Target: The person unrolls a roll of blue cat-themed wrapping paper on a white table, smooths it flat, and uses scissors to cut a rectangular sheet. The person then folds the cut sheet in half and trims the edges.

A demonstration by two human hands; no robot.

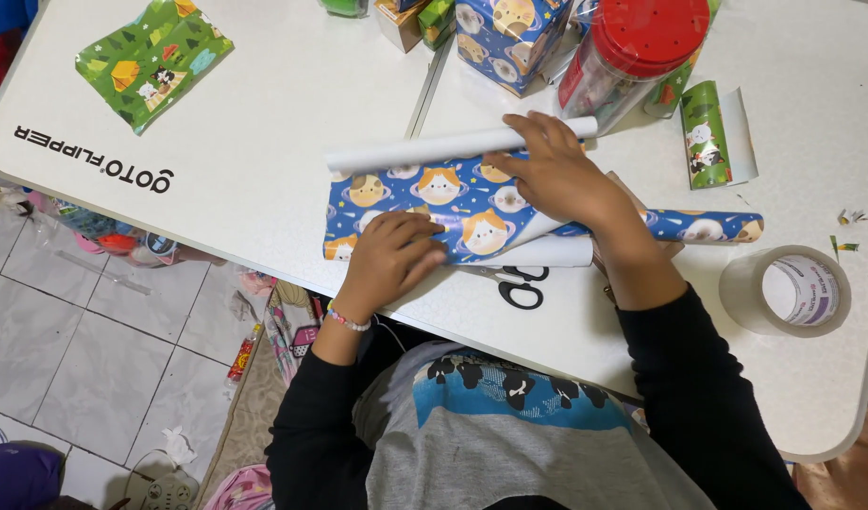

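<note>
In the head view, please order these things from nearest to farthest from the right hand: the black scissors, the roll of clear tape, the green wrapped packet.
From the right hand:
1. Black scissors, just below it, near the table's front edge.
2. Roll of clear tape, farther out at the right end of the table.
3. Green wrapped packet, farthest, at the far left corner.

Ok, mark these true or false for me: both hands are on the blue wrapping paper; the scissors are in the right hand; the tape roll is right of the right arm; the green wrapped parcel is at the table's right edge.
1. Both hands press on the blue wrapping paper: true; left hand, right hand.
2. The scissors are in the right hand: false; they lie on the table, partly under the paper.
3. The tape roll lies right of the right arm: true.
4. The green wrapped parcel is at the right edge: false; it lies far left.
</note>
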